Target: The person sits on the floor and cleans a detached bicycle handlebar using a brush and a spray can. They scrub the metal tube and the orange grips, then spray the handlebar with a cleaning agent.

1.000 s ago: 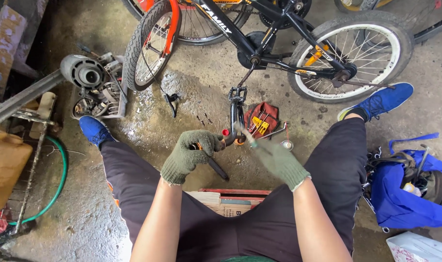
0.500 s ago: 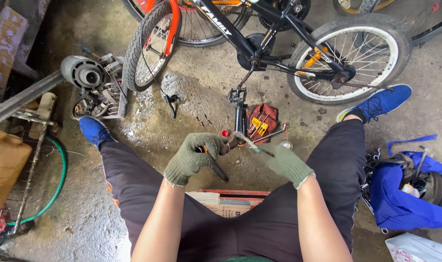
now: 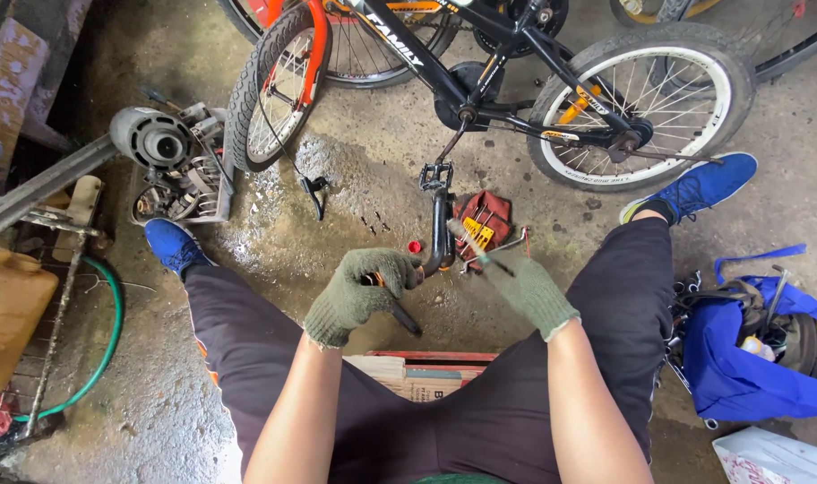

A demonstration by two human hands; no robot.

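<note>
- Green knit gloves on both hands; person sits low over a wet concrete floor (image 3: pixel 355 170), legs spread, black shorts, blue shoes.
- Left hand (image 3: pixel 359 291): closed tight round a dark tool w/ an orange bit of handle (image 3: pixel 373 280) showing betw. the fingers; black shaft end sticks out below the fist twd the person.
- Right hand (image 3: pixel 529 291): closed round a thin metal rod-like tool (image 3: pixel 471 242) that angles up-left from the fingers; exact kind of tool can't tell.
- Black crank arm (image 3: pixel 441 235) stands approx upright betw. the two hands, pedal (image 3: pixel 435 175) at its far end, curved lower end touching or just beside the left glove – can't tell which.
- Small red cap (image 3: pixel 414 246) on floor just left of the crank.
- Red tool pouch (image 3: pixel 485 224) just behind the right hand, wrenches + a yellow piece in it.
- Black kids' bicycle (image 3: pixel 480 81) lies further back, white-rimmed rear wheel on the right, front wheel w/ orange-red fork on the left.
- Grey motor unit (image 3: pixel 162 152) far left, near the left shoe.
- Green hose (image 3: pixel 104 341) loops at left edge.
- Blue bag (image 3: pixel 749 358) w/ tools at right, beside the right leg.
- Cardboard box (image 3: pixel 417 376) under the person, betw. the thighs.
</note>
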